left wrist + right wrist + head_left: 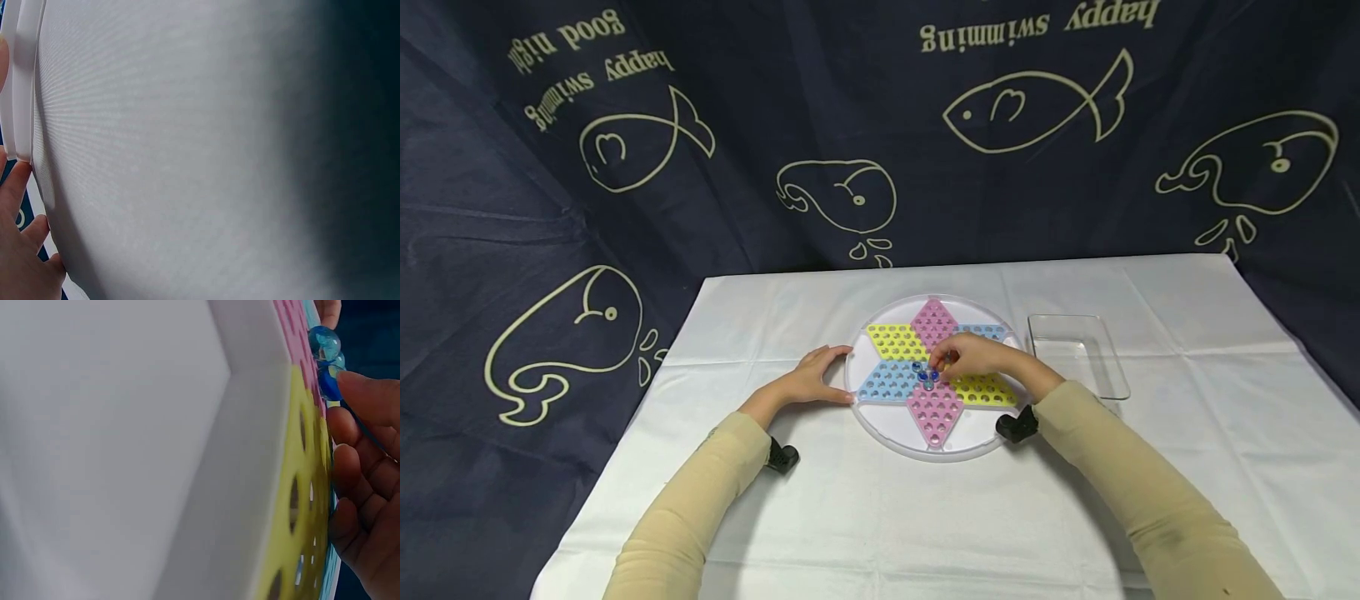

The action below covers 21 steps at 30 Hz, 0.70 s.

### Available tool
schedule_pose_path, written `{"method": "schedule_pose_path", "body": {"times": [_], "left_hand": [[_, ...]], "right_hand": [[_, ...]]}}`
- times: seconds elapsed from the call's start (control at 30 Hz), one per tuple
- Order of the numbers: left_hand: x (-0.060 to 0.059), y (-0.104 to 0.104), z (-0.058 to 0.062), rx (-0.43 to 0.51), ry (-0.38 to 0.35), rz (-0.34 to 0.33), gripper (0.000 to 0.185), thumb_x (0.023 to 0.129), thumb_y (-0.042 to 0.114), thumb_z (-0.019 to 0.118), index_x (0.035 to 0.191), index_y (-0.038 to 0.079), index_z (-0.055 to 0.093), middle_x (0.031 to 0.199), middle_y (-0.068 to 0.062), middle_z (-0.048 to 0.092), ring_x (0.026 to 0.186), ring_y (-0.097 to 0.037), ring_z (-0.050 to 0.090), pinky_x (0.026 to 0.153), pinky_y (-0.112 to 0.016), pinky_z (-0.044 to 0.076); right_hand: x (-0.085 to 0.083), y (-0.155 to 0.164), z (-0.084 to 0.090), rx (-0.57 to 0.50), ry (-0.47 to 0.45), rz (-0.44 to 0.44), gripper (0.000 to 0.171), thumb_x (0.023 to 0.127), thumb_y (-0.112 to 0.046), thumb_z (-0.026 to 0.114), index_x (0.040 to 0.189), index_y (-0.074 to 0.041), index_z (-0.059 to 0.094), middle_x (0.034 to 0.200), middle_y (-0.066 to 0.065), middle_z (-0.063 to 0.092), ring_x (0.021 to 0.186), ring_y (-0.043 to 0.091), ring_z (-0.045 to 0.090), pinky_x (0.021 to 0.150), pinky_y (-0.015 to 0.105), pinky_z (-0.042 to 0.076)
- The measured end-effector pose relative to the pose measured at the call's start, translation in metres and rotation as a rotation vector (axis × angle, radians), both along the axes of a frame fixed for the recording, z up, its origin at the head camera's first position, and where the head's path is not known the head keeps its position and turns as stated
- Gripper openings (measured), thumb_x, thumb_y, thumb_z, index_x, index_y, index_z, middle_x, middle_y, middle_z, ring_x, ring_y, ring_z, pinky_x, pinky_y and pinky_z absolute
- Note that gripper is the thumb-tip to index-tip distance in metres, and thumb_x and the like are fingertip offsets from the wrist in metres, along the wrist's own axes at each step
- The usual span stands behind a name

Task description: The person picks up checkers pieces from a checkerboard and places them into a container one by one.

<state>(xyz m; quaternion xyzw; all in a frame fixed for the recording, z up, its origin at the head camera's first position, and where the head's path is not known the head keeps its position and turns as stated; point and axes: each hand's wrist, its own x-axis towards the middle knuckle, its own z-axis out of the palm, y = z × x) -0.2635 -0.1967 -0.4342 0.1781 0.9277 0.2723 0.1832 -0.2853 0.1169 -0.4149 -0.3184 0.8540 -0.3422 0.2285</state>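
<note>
At the centre of the round white plastic board (887, 423), the right hand (973, 354) pinches a glassy blue marble (328, 382), apparently seating it, needing gentle release; the left hand (806, 380), spread, touches the board's edge.

Soft light covers the white tablecloth (865, 533) here, faint shadows beside both sleeves (685, 517). The left wrist's view blurs dark rightward; the right's leaves the near Chinese checkers board (219, 494) soft
</note>
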Motion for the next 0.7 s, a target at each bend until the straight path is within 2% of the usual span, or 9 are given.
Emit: {"method": "schedule_pose_path", "body": {"times": [0.27, 0.53, 0.7], "left_hand": [[0.0003, 0.0005, 0.001, 0.007, -0.005, 0.004, 0.085, 0.072, 0.04, 0.075, 0.141, 0.018, 0.03, 0.15, -0.018, 0.019, 0.139, -0.036, 0.007, 0.109, -0.057, 0.013], [-0.0008, 0.0, 0.0003, 0.002, 0.004, 0.002, 0.085, 0.072, 0.04, 0.075, 0.141, 0.019, 0.03, 0.15, -0.017, 0.019, 0.139, -0.035, 0.007, 0.109, -0.056, 0.013], [0.0009, 0.0001, 0.0006, 0.002, -0.004, 0.002, 0.085, 0.072, 0.04, 0.074, 0.141, 0.018, 0.03, 0.149, -0.018, 0.019, 0.138, -0.036, 0.008, 0.109, -0.057, 0.014]], "right_hand": [[-0.0013, -0.0014, 0.0025, 0.008, -0.016, 0.013, 0.02, 0.077, -0.006, 0.067, 0.097, -0.001, 0.064, 0.084, 0.001, 0.059, 0.072, 0.012, 0.046, 0.068, 0.023, 0.041], [-0.0028, -0.0031, 0.0087, -0.001, 0.013, 0.019, 0.02, 0.077, -0.006, 0.066, 0.095, 0.0, 0.063, 0.082, 0.001, 0.058, 0.072, 0.012, 0.047, 0.068, 0.024, 0.042], [-0.0027, -0.005, 0.0068, -0.005, -0.01, 0.03, 0.021, 0.077, -0.004, 0.064, 0.098, 0.002, 0.063, 0.084, 0.002, 0.059, 0.074, 0.011, 0.048, 0.069, 0.022, 0.044]]}}
